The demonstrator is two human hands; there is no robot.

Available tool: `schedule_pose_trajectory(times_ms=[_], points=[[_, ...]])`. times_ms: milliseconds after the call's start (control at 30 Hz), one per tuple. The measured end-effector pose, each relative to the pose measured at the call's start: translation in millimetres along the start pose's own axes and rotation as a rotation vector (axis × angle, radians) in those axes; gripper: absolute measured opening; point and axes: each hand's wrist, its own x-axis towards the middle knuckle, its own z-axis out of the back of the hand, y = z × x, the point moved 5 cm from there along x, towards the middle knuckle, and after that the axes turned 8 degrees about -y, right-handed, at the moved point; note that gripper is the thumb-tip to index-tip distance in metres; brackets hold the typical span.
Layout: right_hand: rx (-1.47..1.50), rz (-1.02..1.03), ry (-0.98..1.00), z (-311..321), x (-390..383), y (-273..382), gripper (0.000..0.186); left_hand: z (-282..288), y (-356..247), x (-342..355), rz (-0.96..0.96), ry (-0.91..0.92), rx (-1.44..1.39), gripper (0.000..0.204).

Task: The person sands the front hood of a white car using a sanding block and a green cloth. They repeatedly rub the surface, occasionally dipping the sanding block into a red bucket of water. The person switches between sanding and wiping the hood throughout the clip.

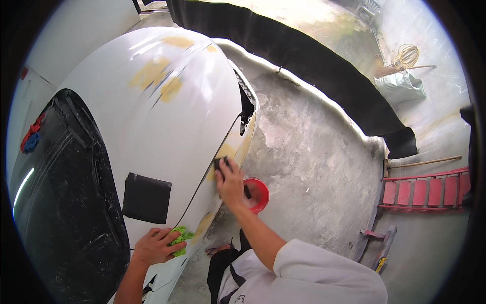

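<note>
Left of the red bucket [266, 198], I watch remotely: the right hand [232, 183] grips a dark block [218, 163] on the white car [136, 126], the left hand [154, 247] holds a green cloth [181, 241]. Yellowish patches [152, 73] look unfinished; what's done, I cannot tell.

stained grey concrete floor [309, 134] spreads right of the right hand's fingers [234, 165]; farther right are a red ladder-like frame [419, 192] and a pale wall [428, 40]. ahead of the fingers curves a long black sheet [304, 53]; far ahead-left stands another pale wall [88, 28].
</note>
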Motion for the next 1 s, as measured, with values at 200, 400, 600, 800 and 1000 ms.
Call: schedule_pose_trajectory(times_ms=[200,400,600,800,1000], points=[[-0.068,0.007,0.074,-10,-9,-3,0.044,-2,-1,-4,-0.014,-0.016,0.004,0.068],[-0.103,-0.001,-0.032,-8,7,-10,0.042,-4,-2,-7,-0.001,0.000,0.001,0.067],[-0.103,0.051,0.115,-6,-13,0,0.043,-6,0,-6,-0.010,-0.011,-0.004,0.064],[-0.081,0.014,0.053,-6,2,-5,0.044,-5,-2,-7,-0.007,-0.016,-0.007,0.060],[0.035,-0.048,-0.039,-8,28,-22,0.045,-3,-1,-8,0.005,-0.051,0.000,0.055]])
